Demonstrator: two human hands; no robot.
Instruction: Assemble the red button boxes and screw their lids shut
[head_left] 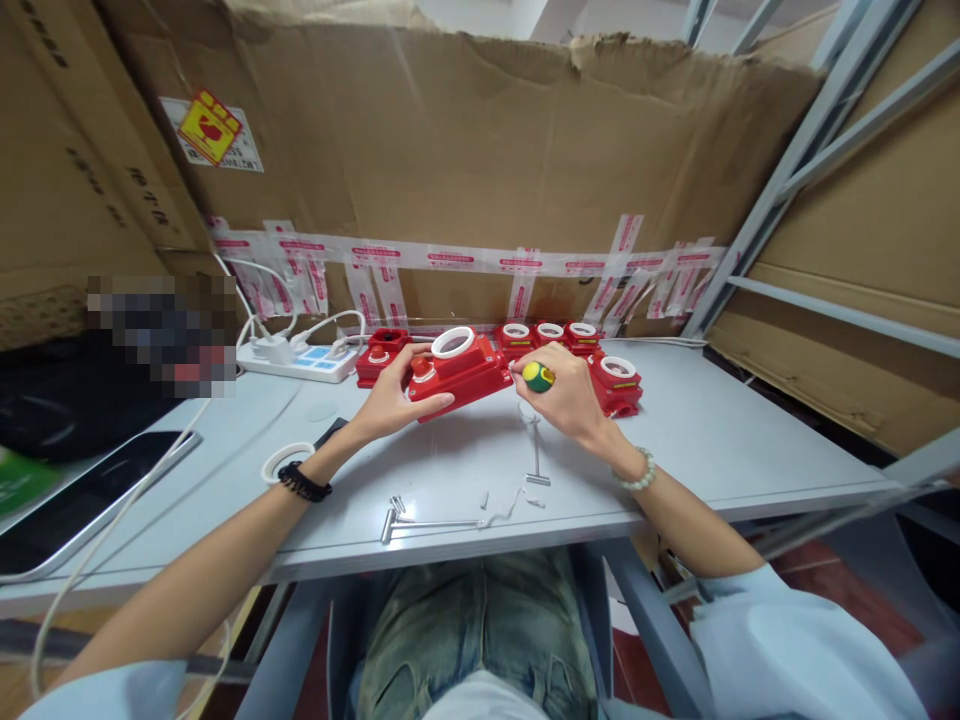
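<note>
My left hand [397,397] is closed around the left end of a red housing [469,375], holding it tilted above the table. A white ring [453,343] sits on the housing's top, with a red knob [424,369] beside it. In my right hand [562,388] is a screwdriver [538,376] with a green and yellow handle, brought up to the housing's right end. My fingers hide its tip. Below on the table lie a T-handle tool [536,460], a second T-handle tool [427,524] and several small metal screws [397,505].
More red housings [616,385] stand behind my right hand, and another [380,356] behind my left. A loose white ring [287,462] lies by my left wrist. A power strip [304,360] and a tablet-like device [97,500] are at left. Cardboard [465,150] walls the back.
</note>
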